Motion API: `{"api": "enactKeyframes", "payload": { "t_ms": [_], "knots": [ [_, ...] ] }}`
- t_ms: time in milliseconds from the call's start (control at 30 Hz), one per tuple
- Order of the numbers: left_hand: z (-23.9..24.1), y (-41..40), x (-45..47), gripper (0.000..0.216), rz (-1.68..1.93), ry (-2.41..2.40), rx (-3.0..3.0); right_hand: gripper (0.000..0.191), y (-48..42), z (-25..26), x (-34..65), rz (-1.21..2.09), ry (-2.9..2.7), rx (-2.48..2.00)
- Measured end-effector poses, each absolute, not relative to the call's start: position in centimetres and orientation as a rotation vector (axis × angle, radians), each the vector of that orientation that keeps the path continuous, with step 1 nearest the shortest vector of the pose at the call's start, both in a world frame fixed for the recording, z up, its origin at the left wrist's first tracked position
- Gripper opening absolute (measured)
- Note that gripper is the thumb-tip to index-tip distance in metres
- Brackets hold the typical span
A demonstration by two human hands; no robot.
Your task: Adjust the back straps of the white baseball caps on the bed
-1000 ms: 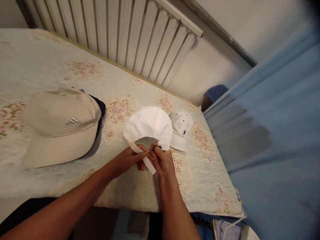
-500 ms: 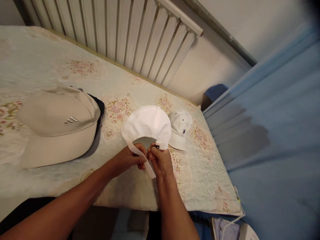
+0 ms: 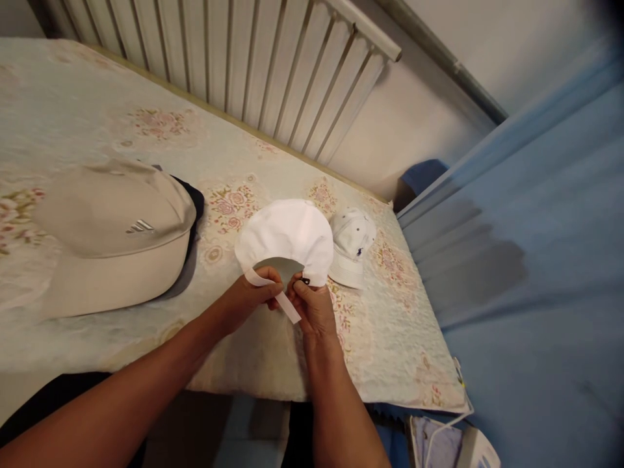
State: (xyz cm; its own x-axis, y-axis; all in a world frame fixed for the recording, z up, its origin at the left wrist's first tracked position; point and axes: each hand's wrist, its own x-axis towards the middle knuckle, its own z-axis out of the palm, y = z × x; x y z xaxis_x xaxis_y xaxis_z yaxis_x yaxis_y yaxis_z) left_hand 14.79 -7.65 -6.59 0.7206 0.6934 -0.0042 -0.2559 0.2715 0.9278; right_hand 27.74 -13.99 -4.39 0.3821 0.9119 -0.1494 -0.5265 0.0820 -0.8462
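A white cap [image 3: 287, 227] is held over the floral cover, its back opening facing me. My left hand [image 3: 260, 291] is closed on the cap's loose white strap [image 3: 288, 308], whose free end sticks out past the thumb toward the right. My right hand [image 3: 312, 302] pinches the cap's right back edge, at a small dark buckle [image 3: 305, 281]. Strap and buckle are apart. Just right of the held cap lies a smaller white cap [image 3: 353, 237] with a dark logo.
On the left a beige cap [image 3: 121, 214] rests on a dark cap [image 3: 195, 198]. The floral cover [image 3: 160, 156] runs back to a white slatted radiator [image 3: 234, 65]. A blue curtain [image 3: 536, 260] hangs at the right. Below the front edge are a box [image 3: 433, 442] and a white cord.
My left hand has shifted a little up along the strap, and the strap's free end has risen. The right hand keeps its pinch at the buckle. The view has tilted slightly.
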Motion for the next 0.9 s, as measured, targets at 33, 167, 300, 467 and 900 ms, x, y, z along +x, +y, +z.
{"api": "enactKeyframes", "payload": {
  "t_ms": [33,167,300,467,900],
  "knots": [
    [-6.7,-7.6,14.9,0.018,0.674,0.457,1.121,0.022,-14.0,-4.3,27.6,1.143,-0.472,-0.992],
    [-7.1,-7.6,15.2,0.021,0.689,0.46,1.068,0.021,-14.1,-4.0,27.1,1.167,-0.483,-0.973],
    [-7.1,-7.8,15.5,0.026,0.673,0.469,1.011,0.022,-14.1,-4.2,26.7,1.214,-0.545,-0.968],
    [-6.6,-8.2,15.7,0.028,0.612,0.394,0.922,0.022,-13.9,-5.4,26.5,1.233,-0.583,-0.974],
    [-7.1,-8.2,15.5,0.026,0.574,0.327,0.788,0.035,-14.0,-5.9,26.6,1.248,-0.523,-0.954]
  ]
}}
